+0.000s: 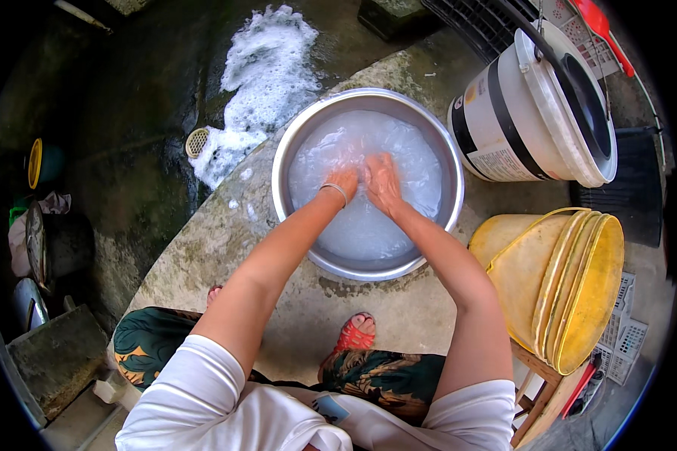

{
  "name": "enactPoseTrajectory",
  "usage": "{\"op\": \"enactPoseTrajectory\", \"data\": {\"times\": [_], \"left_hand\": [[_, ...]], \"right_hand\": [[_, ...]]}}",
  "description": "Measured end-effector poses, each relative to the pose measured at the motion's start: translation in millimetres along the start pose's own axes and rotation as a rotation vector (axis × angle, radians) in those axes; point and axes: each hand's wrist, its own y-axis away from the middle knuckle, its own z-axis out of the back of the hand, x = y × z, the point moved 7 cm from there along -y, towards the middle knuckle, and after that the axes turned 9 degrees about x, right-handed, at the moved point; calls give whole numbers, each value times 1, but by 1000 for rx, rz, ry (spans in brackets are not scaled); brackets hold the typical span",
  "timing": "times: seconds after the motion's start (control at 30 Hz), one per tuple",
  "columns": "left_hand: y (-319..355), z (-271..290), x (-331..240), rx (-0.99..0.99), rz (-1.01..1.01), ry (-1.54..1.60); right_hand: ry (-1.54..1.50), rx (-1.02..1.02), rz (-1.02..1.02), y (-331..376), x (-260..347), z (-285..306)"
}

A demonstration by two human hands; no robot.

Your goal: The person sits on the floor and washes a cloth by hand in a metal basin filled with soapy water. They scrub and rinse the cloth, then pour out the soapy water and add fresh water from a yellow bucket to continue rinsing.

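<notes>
A wide metal basin point(293, 150) sits on a round concrete slab and holds foamy water with pale cloth point(399, 161) soaking in it. My left hand point(344, 183), a bangle on its wrist, and my right hand point(382, 183) are both down in the suds at the basin's middle, pressed close together on the submerged cloth. The foam hides the fingertips, so the grip itself is unclear.
A white bucket point(526, 113) with a dark rim stands right of the basin. Stacked yellow tubs point(572, 286) rest on a wooden stool at the right. Soap foam point(267, 68) runs toward a floor drain point(196, 141). My foot in a red sandal point(353, 336) is on the slab.
</notes>
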Motion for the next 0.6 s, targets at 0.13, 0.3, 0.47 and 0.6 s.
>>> {"op": "enactPoseTrajectory", "data": {"times": [0.13, 0.3, 0.47, 0.6], "left_hand": [[7, 17, -26, -193, -189, -471], [34, 67, -55, -457, -400, -509], [22, 72, -59, 45, -145, -323], [19, 45, -7, 227, 176, 238]], "right_hand": [[-475, -78, 85, 24, 69, 37], [-367, -1, 408, 32, 133, 57], [8, -132, 326, -14, 60, 35], [88, -174, 167, -21, -1, 30]]}}
